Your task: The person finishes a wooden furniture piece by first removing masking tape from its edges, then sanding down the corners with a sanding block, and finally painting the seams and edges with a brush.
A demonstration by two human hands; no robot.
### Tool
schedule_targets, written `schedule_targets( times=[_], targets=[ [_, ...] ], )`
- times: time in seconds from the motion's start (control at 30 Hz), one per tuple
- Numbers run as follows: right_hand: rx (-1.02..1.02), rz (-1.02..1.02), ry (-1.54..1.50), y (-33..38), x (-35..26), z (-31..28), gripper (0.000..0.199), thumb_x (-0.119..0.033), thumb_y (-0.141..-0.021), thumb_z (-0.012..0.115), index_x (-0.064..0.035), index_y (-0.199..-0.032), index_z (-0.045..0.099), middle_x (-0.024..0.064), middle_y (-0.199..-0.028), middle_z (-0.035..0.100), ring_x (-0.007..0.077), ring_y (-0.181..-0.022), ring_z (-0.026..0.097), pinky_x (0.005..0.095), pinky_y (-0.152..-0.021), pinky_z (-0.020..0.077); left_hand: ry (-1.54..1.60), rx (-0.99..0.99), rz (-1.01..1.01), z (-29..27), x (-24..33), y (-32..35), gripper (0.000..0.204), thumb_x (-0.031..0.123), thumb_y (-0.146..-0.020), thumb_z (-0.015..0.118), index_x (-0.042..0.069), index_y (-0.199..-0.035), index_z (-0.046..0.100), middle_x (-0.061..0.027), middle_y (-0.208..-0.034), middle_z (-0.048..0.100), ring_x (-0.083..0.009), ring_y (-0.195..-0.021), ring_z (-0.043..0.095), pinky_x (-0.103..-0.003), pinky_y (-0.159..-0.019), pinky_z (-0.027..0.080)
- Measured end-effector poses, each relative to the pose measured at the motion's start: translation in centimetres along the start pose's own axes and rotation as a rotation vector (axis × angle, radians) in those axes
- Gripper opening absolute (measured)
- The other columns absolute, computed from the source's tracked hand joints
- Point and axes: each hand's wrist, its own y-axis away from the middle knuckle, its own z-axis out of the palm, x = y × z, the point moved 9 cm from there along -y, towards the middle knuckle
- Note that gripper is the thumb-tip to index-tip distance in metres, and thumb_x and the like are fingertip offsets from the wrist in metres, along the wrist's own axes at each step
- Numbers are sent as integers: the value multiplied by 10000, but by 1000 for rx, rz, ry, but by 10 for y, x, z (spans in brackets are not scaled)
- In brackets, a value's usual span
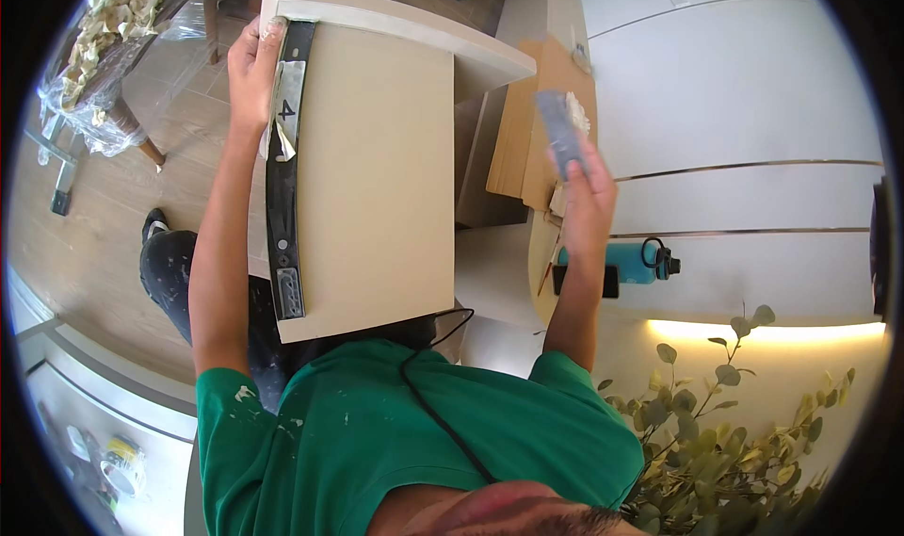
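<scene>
A cream drawer (pixel 377 178) lies across my lap, its thick front panel (pixel 395 29) at the far end. Along its left side runs a black metal slide rail (pixel 282 197) with pieces of torn masking tape on it. My left hand (pixel 252 70) is closed around the drawer's far left corner, thumb by the panel's end. To the right, apart from the drawer, my right hand (pixel 589 192) is raised and grips a folded grey strip of sandpaper (pixel 559 129). The fingers on its underside are partly hidden.
Cardboard (pixel 527 126) covers a curved counter on the right. A teal bottle (pixel 631 263) and a black phone (pixel 607 282) lie beside my right forearm. A leafy plant (pixel 725 432) stands at lower right. Far left is a plastic-wrapped chair (pixel 118 112) with crumpled paper. A black cable (pixel 433 404) crosses my shirt.
</scene>
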Motion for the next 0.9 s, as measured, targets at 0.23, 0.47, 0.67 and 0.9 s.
schedule_targets(
  times=[0.23,0.47,0.67,0.9],
  targets=[
    [291,-109,21,-23,-8,-30,442,-16,-1054,472,83,-1485,491,155,-1414,618,216,-1324,573,370,-1160,417,20,1,-44,0,-4,1,392,306,-1073,604,-57,-1209,663,-30,-1033,691,-86,-949,578,-273,-869,478],
    [25,-230,394,-60,-5,43,432,-77,-1074,476,-13,-1497,532,128,-1412,644,226,-1286,613,334,-1114,434,41,24,-5,7,3,2,348,256,-1074,600,-52,-1223,662,-48,-1068,696,-99,-974,596,-279,-888,483],
    [-260,-30,169,-20,21,17,427,-52,-1061,488,64,-1471,522,150,-1383,645,244,-1270,620,362,-1109,461,-32,12,88,4,7,1,334,234,-1068,605,-57,-1225,658,-62,-1087,701,-112,-980,608,-287,-900,486],
    [211,-197,-4,-28,-4,-26,415,30,-1034,448,50,-1427,580,147,-1443,607,230,-1252,627,366,-1120,468,64,17,-60,2,-3,4,387,299,-1055,617,-59,-1187,679,-90,-1094,675,-135,-1042,585,-316,-935,465]
  ],
)
